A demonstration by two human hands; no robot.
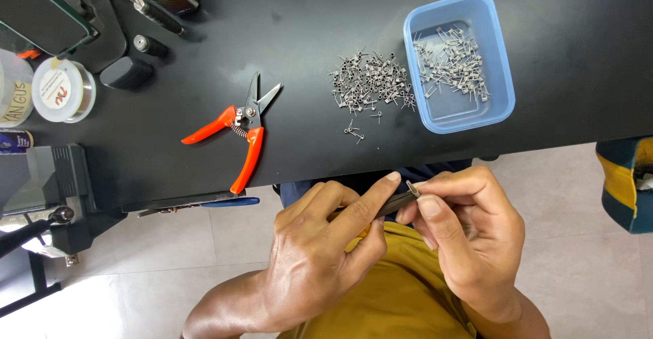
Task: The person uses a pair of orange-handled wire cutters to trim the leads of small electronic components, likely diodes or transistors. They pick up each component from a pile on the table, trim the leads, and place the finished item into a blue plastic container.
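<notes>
My left hand [320, 257] grips a thin dark tool [396, 202], held below the table's front edge. My right hand [469, 233] pinches a tiny metal coil [412, 187] at the tool's tip, thumb and forefinger closed around it. A loose heap of small wire coils [371, 82] lies on the black table [306, 26]. To its right stands a blue plastic tray [500, 53] with several more coils inside. Orange-handled cutters [239, 133] lie on the table to the left, jaws slightly apart.
A wire spool [63, 89] and dark cylindrical parts [126, 72] sit at the far left. A black clamp or vise [58, 189] is fixed to the table's left edge. A blue-and-yellow object [629, 182] stands on the tiled floor at right.
</notes>
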